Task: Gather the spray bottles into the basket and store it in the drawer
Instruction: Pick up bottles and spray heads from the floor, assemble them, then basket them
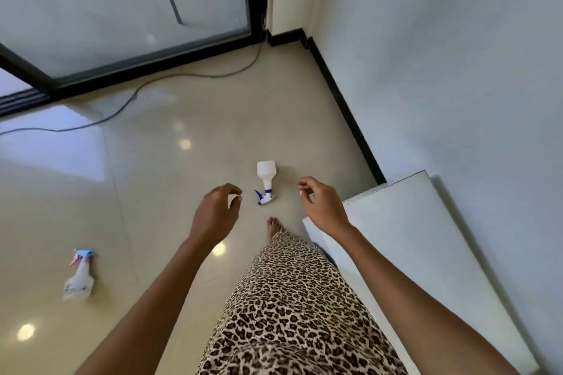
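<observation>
A white spray bottle with a blue trigger (266, 179) lies on the glossy floor, nozzle end toward me. My left hand (215, 212) hovers just left of it and my right hand (320, 203) just right of it. Both hands are loosely curled, hold nothing, and do not touch the bottle. A second spray bottle with a light blue and pink trigger (79, 278) lies on the floor far to the lower left. No basket or drawer is in view.
A white cabinet top (408, 253) stands at the right against the wall. A grey cable (128, 100) runs across the floor in front of a black-framed glass door (122, 9). My bare foot (273, 227) and a leopard-print skirt are below.
</observation>
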Tool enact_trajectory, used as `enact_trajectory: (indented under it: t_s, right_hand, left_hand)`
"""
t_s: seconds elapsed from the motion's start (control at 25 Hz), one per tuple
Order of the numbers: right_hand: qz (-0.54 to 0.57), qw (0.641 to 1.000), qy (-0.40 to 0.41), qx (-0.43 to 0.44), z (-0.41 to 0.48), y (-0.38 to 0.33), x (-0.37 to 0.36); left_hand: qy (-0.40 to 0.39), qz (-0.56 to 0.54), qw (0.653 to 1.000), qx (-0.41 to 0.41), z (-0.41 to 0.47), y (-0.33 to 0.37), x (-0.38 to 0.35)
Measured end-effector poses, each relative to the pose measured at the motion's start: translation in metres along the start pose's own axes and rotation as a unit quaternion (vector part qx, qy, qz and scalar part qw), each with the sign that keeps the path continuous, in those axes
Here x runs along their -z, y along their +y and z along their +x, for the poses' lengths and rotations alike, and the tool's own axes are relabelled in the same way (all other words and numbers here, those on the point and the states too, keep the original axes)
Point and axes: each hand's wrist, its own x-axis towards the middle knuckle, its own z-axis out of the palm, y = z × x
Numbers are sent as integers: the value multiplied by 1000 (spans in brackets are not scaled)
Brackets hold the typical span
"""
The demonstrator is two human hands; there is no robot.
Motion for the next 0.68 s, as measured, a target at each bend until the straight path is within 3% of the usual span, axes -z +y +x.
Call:
enact_trajectory:
  t_s: [0.16,0.28,0.4,0.48,0.68]
  right_hand:
    - [-130,988,-88,6,69,22,-47]
    - [-193,968,-158,15,119,57,-104]
    - [-189,957,-204,-80,184,124,-188]
    - [-166,953,-198,-160,230,172,-248]
    - [-119,952,-109,-259,322,266,-371]
  left_hand:
    - [-109,110,988,9,82,-33,-35]
    - [-161,112,980,17,139,-71,-81]
    - [-183,110,976,36,201,-137,-158]
    - [-195,109,974,46,243,-188,-211]
    - [-200,115,972,35,325,-289,-320]
